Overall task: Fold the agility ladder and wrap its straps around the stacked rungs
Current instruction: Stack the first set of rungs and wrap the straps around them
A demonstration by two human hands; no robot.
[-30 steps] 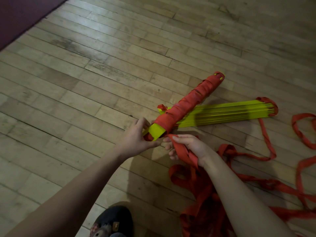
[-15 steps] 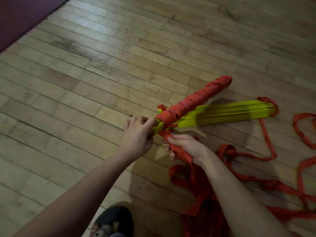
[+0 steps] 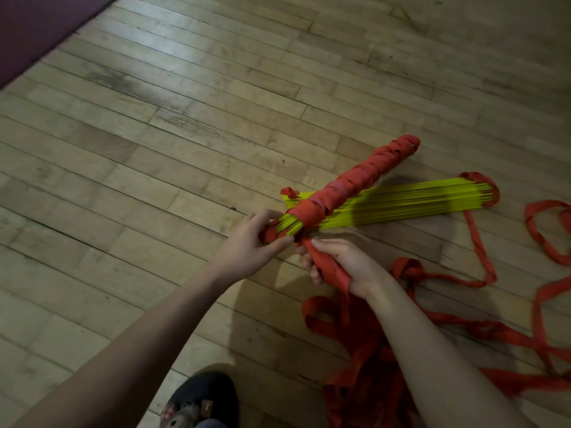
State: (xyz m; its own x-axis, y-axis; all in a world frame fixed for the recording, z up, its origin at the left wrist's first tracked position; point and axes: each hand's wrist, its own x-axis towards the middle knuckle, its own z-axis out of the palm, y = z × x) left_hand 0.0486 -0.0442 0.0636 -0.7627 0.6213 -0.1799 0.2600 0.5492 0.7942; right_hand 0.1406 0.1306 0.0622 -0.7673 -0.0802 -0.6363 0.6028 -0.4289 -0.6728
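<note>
Worn wooden floorboards (image 3: pixel 185 125) run under us, with a dark shoe (image 3: pixel 200 400) at the bottom edge. We hold the wrapped rung bundle (image 3: pixel 349 183) above the floor, its long axis running from its near end at our left hand (image 3: pixel 253 242) up and away to the right, crossing over a second stack of yellow rungs (image 3: pixel 386 202) that lies on the boards. Our left fingers curl around the bundle's near end, where bare yellow rung edges show. Just beside it on the right, our right hand (image 3: pixel 340 264) grips the red strap (image 3: pixel 327 267), fingers closed around it, the strap leading up to the last turn. Loose strap (image 3: pixel 448 329) trails in a heap to the right. We judge the next turn must pass around that uncovered near end, which the right hand is placed to do.
</note>
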